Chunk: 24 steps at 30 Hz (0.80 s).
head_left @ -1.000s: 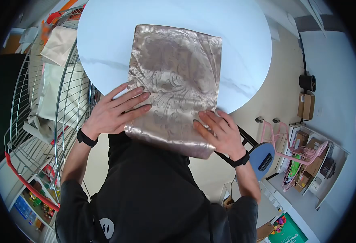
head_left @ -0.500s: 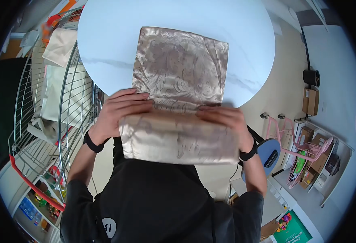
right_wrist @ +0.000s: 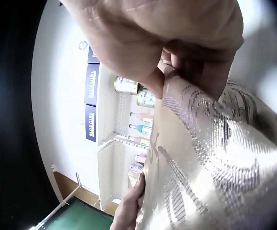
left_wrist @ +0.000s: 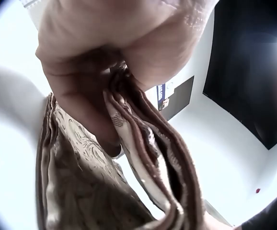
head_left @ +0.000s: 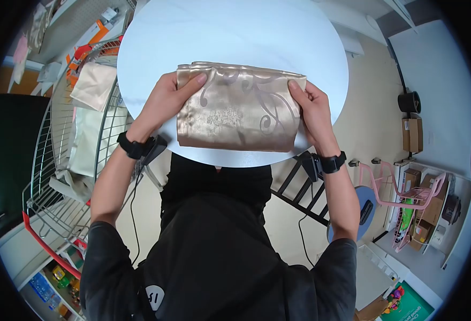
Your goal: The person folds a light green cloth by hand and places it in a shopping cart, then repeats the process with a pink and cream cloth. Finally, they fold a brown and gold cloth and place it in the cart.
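Observation:
A shiny beige patterned cloth (head_left: 241, 115), folded into layers, spans both hands over the near part of the round white table (head_left: 230, 32). At its upper left corner the left hand (head_left: 166, 101) pinches it, thumb on top and fingers behind. The right hand (head_left: 314, 109) pinches the upper right corner in the same way. In the left wrist view, several folded layers of cloth (left_wrist: 148, 139) lie between the thumb and fingers of the left hand (left_wrist: 114, 48). The right wrist view has the right hand (right_wrist: 172, 43) pinching the cloth's edge (right_wrist: 201, 148).
To the left stands a wire shopping cart (head_left: 104, 139) holding pale cloths (head_left: 92, 85). A blue round stool (head_left: 366, 211), a pink cart frame (head_left: 396, 200) and a shelf with boxes (head_left: 431, 206) are on the right. Dark cables hang below both wrists.
The cloth's near part has been folded over, making a shorter bundle. Both hands have moved up and away from the body and now pinch its upper corners.

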Each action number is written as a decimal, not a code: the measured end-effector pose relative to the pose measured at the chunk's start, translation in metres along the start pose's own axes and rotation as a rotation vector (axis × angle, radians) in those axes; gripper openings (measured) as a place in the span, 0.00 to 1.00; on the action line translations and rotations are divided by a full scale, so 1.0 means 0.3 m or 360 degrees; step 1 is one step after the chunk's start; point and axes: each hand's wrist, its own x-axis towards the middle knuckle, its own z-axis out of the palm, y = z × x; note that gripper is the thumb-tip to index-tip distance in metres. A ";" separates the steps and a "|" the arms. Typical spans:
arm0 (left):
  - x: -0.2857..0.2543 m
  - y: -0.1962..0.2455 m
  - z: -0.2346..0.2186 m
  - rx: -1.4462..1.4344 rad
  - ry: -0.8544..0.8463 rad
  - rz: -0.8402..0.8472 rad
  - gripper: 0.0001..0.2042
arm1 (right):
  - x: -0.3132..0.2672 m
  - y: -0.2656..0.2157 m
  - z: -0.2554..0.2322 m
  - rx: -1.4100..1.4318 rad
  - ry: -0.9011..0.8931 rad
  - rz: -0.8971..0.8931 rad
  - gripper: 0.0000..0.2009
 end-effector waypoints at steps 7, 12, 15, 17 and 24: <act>0.194 -0.039 -0.043 0.0870 0.0192 0.0020 0.20 | 0.113 0.003 -0.048 -0.0519 -0.0070 0.0017 0.18; 0.204 -0.003 -0.024 0.1455 0.0304 0.0076 0.22 | 0.165 0.007 -0.063 -0.0777 0.0076 -0.0127 0.11; 0.193 0.034 -0.017 0.1762 0.0332 0.0238 0.19 | 0.188 0.008 -0.070 -0.0998 0.0133 -0.0264 0.11; 0.193 0.004 -0.025 0.1825 0.0441 0.0628 0.18 | 0.204 0.025 -0.075 -0.1200 0.0159 -0.0452 0.11; 0.256 0.039 -0.071 0.1554 -0.0154 0.0755 0.16 | 0.216 -0.027 -0.074 -0.1403 -0.0160 -0.0781 0.14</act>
